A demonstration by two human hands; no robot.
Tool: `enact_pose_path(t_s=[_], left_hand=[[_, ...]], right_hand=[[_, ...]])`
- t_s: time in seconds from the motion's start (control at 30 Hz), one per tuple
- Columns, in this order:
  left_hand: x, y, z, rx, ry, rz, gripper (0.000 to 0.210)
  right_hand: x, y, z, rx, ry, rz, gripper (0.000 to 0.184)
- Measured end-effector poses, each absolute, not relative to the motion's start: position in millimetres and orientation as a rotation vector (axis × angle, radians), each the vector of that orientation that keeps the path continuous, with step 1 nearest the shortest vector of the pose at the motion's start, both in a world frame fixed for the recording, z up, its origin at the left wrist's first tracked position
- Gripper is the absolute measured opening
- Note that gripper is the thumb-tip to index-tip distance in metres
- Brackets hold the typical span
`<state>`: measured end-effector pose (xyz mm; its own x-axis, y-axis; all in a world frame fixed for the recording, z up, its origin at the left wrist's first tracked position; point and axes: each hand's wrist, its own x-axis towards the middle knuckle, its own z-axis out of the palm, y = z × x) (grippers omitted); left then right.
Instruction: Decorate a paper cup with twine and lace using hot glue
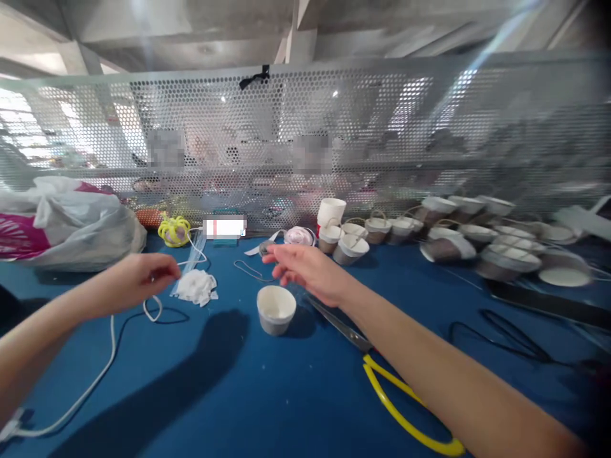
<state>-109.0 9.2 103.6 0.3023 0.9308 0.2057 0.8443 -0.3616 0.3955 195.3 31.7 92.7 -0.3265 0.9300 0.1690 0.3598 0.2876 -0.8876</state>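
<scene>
A small cup (275,310) with a white inside and a greyish outer wrap stands upright on the blue table, between my two hands. Above and right of it in the picture hovers my right hand (312,270), its fingers stretched out and loosely apart, with nothing seen in them. My left hand (146,278) is in the air at the left, fingers curled together; whatever they might hold is hidden. Close to that hand lies a heap of white pieces (195,287) on a clear plastic bag. Partly under my right forearm are large scissors with yellow handles (398,423).
Several small cups with thin handles (351,248) stand at the back right. A white plastic bag (71,222) fills the back left, near a yellow cord bundle (174,232). A white cable (102,375) crosses the left side; a black cord (510,337) lies right. Perforated metal mesh (363,127) rises behind.
</scene>
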Motion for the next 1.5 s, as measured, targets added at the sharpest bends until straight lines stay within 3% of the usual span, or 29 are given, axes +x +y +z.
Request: enact_pose_path(t_s=[0.13, 0.27, 0.43, 0.6, 0.8, 1.13, 1.37, 1.5], left_hand=[[-74.3, -37.1, 95.8, 2.359, 1.268, 0.65, 0.014], [-59.8, -59.2, 80.8, 2.073, 1.145, 0.681, 0.013], [-41.6, -49.6, 58.8, 1.172, 0.949, 1.293, 0.006], [-15.9, -23.6, 68.9, 0.728, 0.714, 1.576, 0.009], [0.7, -15.2, 65.4, 0.805, 0.647, 1.6, 0.01], [-7.2, -9.9, 56.2, 0.804, 0.768, 1.61, 0.005], [14.8, -31.2, 71.7, 1.338, 0.69, 1.16, 0.013], [24.0, -39.8, 76.0, 1.489, 0.68, 1.148, 0.009]], right_hand=[[190.2, 10.1, 104.5, -0.812, -1.266, 1.343, 0.017], [214.3, -11.9, 106.8, -0.802, -1.042, 1.328, 0.012], [236.3, -22.0, 87.7, -0.845, -0.868, 1.241, 0.007], [232.1, -22.4, 69.4, -0.831, -0.814, 1.246, 0.005], [236.9, -21.1, 55.1, -0.82, -0.803, 1.208, 0.006], [236.4, -25.0, 62.3, -0.796, -0.844, 1.077, 0.024], [211.5, -40.9, 91.1, -0.987, -1.59, 1.181, 0.015], [195.2, -48.5, 95.3, -0.97, -1.675, 1.201, 0.013]])
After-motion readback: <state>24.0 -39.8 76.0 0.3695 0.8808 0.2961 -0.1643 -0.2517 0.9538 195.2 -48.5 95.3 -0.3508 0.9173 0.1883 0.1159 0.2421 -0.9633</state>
